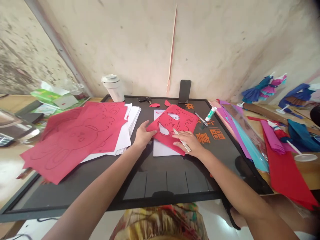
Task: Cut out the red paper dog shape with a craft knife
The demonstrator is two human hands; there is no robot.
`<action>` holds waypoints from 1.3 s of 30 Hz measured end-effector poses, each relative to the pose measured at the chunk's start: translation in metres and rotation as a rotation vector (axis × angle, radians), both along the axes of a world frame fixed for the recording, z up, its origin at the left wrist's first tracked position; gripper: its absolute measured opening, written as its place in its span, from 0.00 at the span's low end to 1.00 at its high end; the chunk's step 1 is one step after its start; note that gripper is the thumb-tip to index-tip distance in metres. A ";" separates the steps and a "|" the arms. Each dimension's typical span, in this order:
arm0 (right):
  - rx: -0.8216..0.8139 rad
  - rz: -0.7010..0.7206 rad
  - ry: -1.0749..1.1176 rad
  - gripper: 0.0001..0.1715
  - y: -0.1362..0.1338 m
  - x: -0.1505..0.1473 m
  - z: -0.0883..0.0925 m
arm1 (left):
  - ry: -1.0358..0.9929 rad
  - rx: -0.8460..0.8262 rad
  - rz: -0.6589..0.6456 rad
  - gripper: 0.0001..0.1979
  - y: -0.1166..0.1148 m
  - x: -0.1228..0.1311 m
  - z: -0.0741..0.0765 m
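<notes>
A red paper sheet (188, 121) with a drawn animal figure lies at a slant over white paper (163, 150). Two ear-shaped openings are cut in the figure, and white shows through them. My left hand (142, 136) grips the sheet's left corner, thumb on top. In my right hand (192, 142) is a slim, pale craft knife (184, 144), its tip down at the figure's lower outline. Cut-out red pieces (155, 105) lie beyond the sheet. A glue stick (211, 113) stands to the right, beside a pen (201, 119).
Red sheets with drawn figures (82, 133) cover a white paper stack (127, 133) at left. A white cup (113, 88) and a phone (184, 91) stand at the back. Coloured paper (252, 140) and paper-dress figures (260, 88) are at right. The black tabletop (120, 173) has a raised rim.
</notes>
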State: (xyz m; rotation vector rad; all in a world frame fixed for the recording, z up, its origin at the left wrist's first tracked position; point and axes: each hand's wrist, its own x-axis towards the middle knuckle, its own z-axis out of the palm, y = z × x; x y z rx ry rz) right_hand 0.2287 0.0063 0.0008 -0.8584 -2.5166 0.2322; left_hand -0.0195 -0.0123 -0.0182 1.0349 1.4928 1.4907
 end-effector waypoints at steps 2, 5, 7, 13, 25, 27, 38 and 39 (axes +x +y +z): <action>0.012 -0.037 0.071 0.16 0.004 0.006 -0.001 | -0.029 0.040 0.028 0.43 -0.003 -0.004 -0.004; 0.032 -0.106 0.117 0.15 0.011 0.013 -0.004 | -0.072 0.094 0.042 0.46 -0.007 -0.009 -0.007; 0.047 -0.115 0.079 0.15 0.014 0.015 -0.007 | -0.105 0.122 0.036 0.50 -0.008 -0.010 -0.008; 0.033 -0.119 -0.029 0.19 0.018 0.017 -0.013 | -0.234 0.158 -0.078 0.51 -0.009 -0.003 -0.001; 0.046 -0.108 -0.051 0.17 0.019 0.010 -0.009 | -0.371 0.137 -0.150 0.23 -0.009 0.005 0.007; 0.059 -0.108 -0.055 0.17 0.019 0.008 -0.009 | -0.386 0.142 -0.146 0.23 -0.008 0.005 0.009; 0.114 -0.126 -0.078 0.17 0.015 0.007 -0.009 | -0.360 0.157 -0.173 0.26 -0.013 0.004 0.008; 0.116 -0.123 -0.074 0.17 0.015 0.007 -0.009 | -0.344 0.157 -0.171 0.26 -0.012 0.005 0.007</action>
